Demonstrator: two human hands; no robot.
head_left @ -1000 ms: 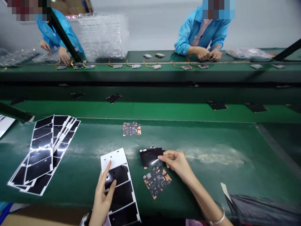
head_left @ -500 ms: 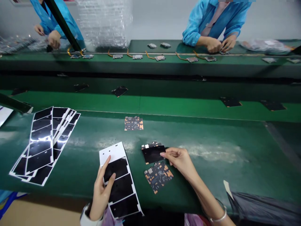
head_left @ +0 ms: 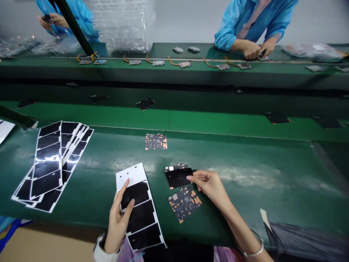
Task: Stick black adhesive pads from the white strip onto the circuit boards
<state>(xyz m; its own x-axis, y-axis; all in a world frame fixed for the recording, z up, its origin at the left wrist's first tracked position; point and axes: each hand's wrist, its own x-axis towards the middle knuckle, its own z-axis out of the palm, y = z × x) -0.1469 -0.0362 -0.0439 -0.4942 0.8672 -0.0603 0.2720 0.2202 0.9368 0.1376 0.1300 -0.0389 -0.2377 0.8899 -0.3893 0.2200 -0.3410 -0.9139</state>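
Note:
My left hand point(head_left: 117, 222) holds a white backing strip point(head_left: 131, 175) near its top end, and glossy black film sheets point(head_left: 140, 216) line the strip. My thumb rests on the topmost sheet. My right hand point(head_left: 209, 185) has its fingertips on the edge of a black film piece point(head_left: 178, 177), which lies over a circuit board whose top edge shows. Just below that hand lies a bare circuit board point(head_left: 184, 203) with orange and dark patches. Another such board point(head_left: 156, 141) sits farther up the green belt point(head_left: 245, 156).
Several fanned strips of black sheets point(head_left: 50, 165) lie at the left of my belt. Black pieces point(head_left: 145, 104) sit on a second belt beyond it. Across the far belt, co-workers point(head_left: 252, 25) handle small boards. A dark plastic bag point(head_left: 305, 238) lies at lower right.
The view has tilted slightly, shifting the far belts upward. Black pieces on the middle belt have moved right. My hands keep the same hold, and the co-workers' hands have shifted.

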